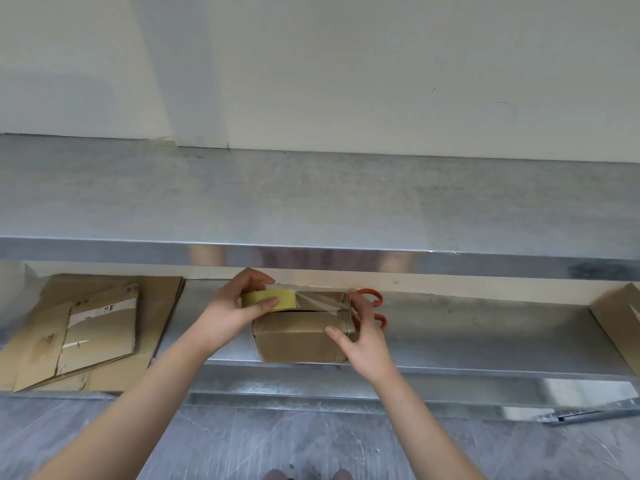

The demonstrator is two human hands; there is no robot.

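Note:
A small brown cardboard box (298, 336) sits on the lower metal shelf (467, 334). My left hand (232, 306) grips a yellowish roll of clear tape (268, 298) above the box's left top edge. A stretch of clear tape (320, 301) runs from the roll across the box top to the right. My right hand (363, 336) rests on the box's right end, thumb on the front face, fingers over the taped edge. Orange-handled scissors (375, 308) lie behind my right hand, mostly hidden.
Flattened cardboard boxes (90, 327) are stacked on the shelf's left part. Another cardboard piece (620, 317) leans at the far right. An upper metal shelf (311, 202) overhangs the work area. A loose metal strip (588, 414) lies on the grey floor at the right.

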